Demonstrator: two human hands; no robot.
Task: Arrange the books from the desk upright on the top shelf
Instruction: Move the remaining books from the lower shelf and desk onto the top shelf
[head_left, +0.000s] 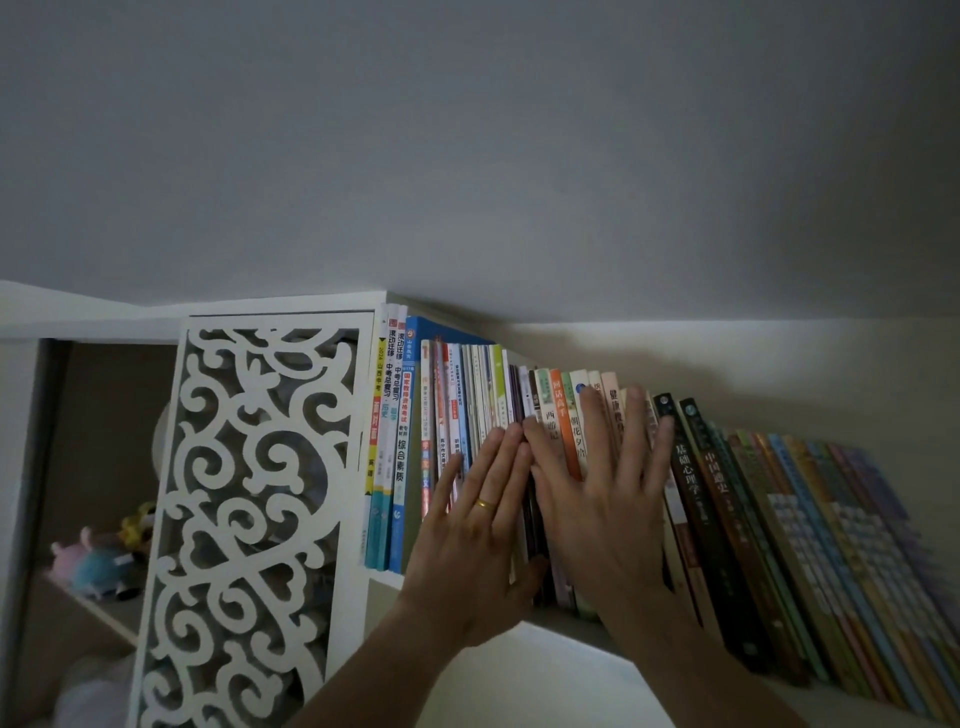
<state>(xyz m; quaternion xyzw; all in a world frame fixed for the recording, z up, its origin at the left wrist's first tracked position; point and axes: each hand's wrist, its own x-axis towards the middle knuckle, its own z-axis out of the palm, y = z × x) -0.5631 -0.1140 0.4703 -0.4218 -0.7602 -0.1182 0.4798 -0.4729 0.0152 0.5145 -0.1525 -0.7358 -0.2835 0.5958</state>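
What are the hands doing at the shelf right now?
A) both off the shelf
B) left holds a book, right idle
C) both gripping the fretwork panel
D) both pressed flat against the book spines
D: the left hand and right hand lie with straight fingers flat on the spines of the row of books; neither curls round anything.

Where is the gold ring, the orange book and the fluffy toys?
gold ring (486, 503), head view: on the band, on a finger of the left hand.
orange book (563, 415), head view: on its spine, above the right hand.
fluffy toys (96, 564), head view: on the blue toy, in the left compartment.
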